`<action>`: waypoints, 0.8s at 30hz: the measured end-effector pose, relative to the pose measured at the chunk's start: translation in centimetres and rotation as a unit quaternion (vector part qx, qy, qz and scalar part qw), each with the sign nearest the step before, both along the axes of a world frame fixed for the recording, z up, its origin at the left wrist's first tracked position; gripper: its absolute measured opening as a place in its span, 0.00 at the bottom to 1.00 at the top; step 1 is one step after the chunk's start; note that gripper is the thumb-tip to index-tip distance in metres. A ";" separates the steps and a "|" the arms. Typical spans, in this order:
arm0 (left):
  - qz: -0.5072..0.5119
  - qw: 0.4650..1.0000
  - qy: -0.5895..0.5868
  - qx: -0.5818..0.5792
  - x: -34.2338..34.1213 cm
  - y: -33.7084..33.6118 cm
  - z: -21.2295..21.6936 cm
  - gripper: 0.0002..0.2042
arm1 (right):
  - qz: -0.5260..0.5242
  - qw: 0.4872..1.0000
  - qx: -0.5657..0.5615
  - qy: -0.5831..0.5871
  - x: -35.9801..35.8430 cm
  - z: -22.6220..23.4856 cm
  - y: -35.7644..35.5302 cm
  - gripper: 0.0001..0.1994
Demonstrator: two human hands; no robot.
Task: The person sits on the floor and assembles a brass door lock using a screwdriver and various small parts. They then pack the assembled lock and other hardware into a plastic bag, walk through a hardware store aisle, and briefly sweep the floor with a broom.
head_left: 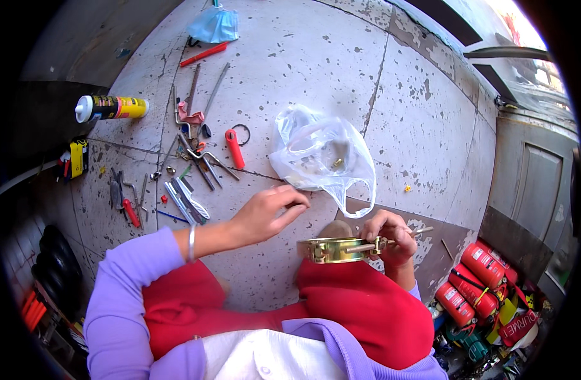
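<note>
Gold-toned metal gleams on the round clamp (pixel 328 251), which hangs above the person's right thigh in the red trousers (pixel 357 291), with its long axis running left to right and its bolted end on the right. The right hand (pixel 392 237) is the nearer one: its thumb and fingers grip that bolted end, so the ring extends leftward out of the grasp. A thin rod (pixel 422 230) juts out on the far side of these fingers; I cannot tell whether it belongs to the clamp. The ring's free end lies below and slightly to the right of the left hand (pixel 274 212), near it but not touching. That hand comes in from the left with the forearm slanting up and inward, back of the hand uppermost, fingers bent and pointing right toward the space above the clamp. Nothing shows in it, though whether something small is pinched under the fingers cannot be told. Just beyond both hands, a clear plastic bag (pixel 297 149) lies on the floor (pixel 423 136), one loop (pixel 366 190) reaching near the right hand, while loose tools (pixel 202 155) are scattered farther left.
</note>
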State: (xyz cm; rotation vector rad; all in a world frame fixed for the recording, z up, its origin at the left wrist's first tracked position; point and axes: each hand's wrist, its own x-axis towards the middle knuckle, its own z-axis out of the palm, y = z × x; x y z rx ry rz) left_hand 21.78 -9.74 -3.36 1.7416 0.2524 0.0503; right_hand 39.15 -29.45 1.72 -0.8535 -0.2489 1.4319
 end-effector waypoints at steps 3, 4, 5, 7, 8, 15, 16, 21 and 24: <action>-0.032 0.983 -0.066 0.168 4.0 -0.8 -2.0 0.07 | 0.027 1.000 -0.005 -0.001 0.5 0.0 -0.1 0.26; -0.047 0.972 -0.062 0.224 5.5 -0.6 -2.5 0.07 | 0.031 0.999 -0.003 -0.006 0.4 0.1 0.2 0.26; -0.060 0.957 -0.058 0.279 6.9 -0.7 -3.0 0.07 | 0.031 1.000 0.003 -0.003 0.6 0.1 0.2 0.26; -0.069 0.951 0.052 0.296 9.9 -1.5 -5.0 0.07 | 0.027 1.000 0.012 0.001 0.8 -0.2 0.1 0.27; -0.072 0.944 0.107 0.304 10.9 -2.1 -5.9 0.07 | 0.019 1.000 0.016 0.013 0.8 -0.3 -0.1 0.26; -0.100 0.911 0.109 0.385 12.0 -4.3 -9.8 0.07 | -0.034 0.999 -0.013 0.031 1.7 -0.2 -0.7 0.27; -0.071 0.953 0.089 0.282 11.7 -4.0 -9.0 0.07 | -0.037 0.999 -0.020 0.025 1.8 -0.2 -1.0 0.27; 0.030 0.981 0.061 -0.184 7.8 -1.0 -1.1 0.13 | -0.083 0.996 -0.019 -0.007 3.0 -0.9 -1.8 0.27; 0.035 0.930 0.094 -0.353 6.0 0.0 2.4 0.14 | -0.091 0.996 0.007 -0.011 3.6 -0.6 -1.4 0.26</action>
